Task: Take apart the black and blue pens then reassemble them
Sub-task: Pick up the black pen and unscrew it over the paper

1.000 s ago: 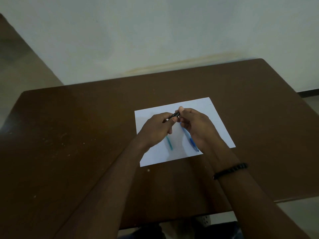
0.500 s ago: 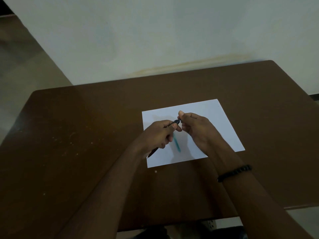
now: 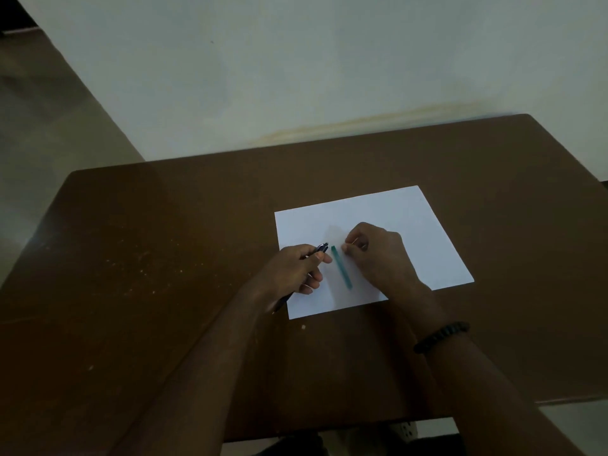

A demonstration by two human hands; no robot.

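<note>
My left hand (image 3: 296, 269) grips the black pen (image 3: 321, 248), whose top end pokes out past the fingers while its tip sticks out below the wrist at the sheet's left edge. A teal-blue pen part (image 3: 342, 267) lies flat on the white sheet (image 3: 411, 218) between my hands. My right hand (image 3: 378, 255) rests low over the sheet just right of that part, thumb and fingers pinched together; whether a small piece sits in the pinch is too dark to tell. The blue pen's other parts are hidden.
The sheet lies on a brown wooden table (image 3: 164, 291) with pale specks on its left half. A pale wall stands just behind the far edge. A dark bead bracelet (image 3: 441, 335) circles my right wrist. The table's near edge runs under my forearms.
My hands have come apart. The right hand let go of the black pen's top and dropped toward the sheet; the left hand keeps the pen. The camera view has shifted leftward.
</note>
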